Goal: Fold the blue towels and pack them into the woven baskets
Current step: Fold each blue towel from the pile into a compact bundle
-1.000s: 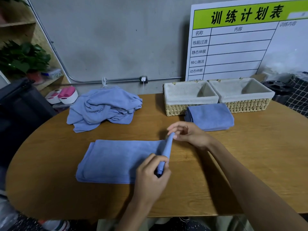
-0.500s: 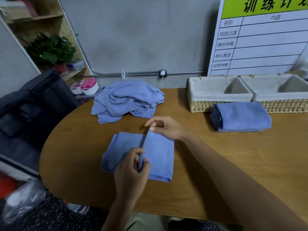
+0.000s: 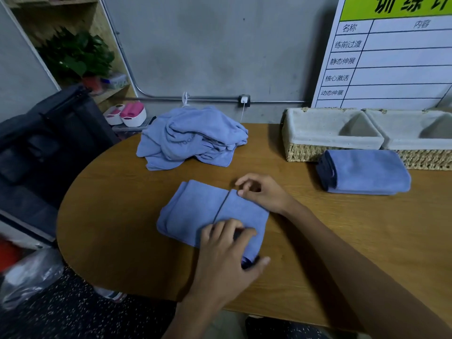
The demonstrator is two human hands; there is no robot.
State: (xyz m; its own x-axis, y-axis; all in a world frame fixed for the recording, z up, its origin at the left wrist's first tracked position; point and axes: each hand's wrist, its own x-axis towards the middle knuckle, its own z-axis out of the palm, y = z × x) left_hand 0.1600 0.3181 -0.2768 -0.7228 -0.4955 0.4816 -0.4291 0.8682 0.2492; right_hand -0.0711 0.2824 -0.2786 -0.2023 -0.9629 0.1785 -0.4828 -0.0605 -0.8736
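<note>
The towel being folded (image 3: pixel 195 211) lies flat on the wooden table (image 3: pixel 342 241) in front of the person, near the table's middle. Its right portion has been laid over toward the left, and the free edge runs as a dark line from the far side to the near side of the cloth. The fold looks nearly set but not yet smoothed.

The left hand (image 3: pixel 227 255) rests on the near right corner of this towel with its fingers curled over the edge and the thumb at the corner, apparently pinching the cloth there. The right hand (image 3: pixel 263 193) sits at the far end of the folded edge, fingers bent, thumb and forefinger close together at the cloth; whether they hold it or have just let go cannot be told.

One finished folded towel (image 3: pixel 364 172) lies on the table just in front of the woven baskets (image 3: pixel 308 152), touching or nearly touching their front wall, not inside. Both baskets, side by side at the table's far right, show only their pale lining, so nothing seems packed yet.

A heap of unfolded towels (image 3: pixel 193 138) waits at the far edge of the table, well apart from the baskets. Judged from this, the task is early: one towel done, one close to done, several left to fold, and all the packing remains.
</note>
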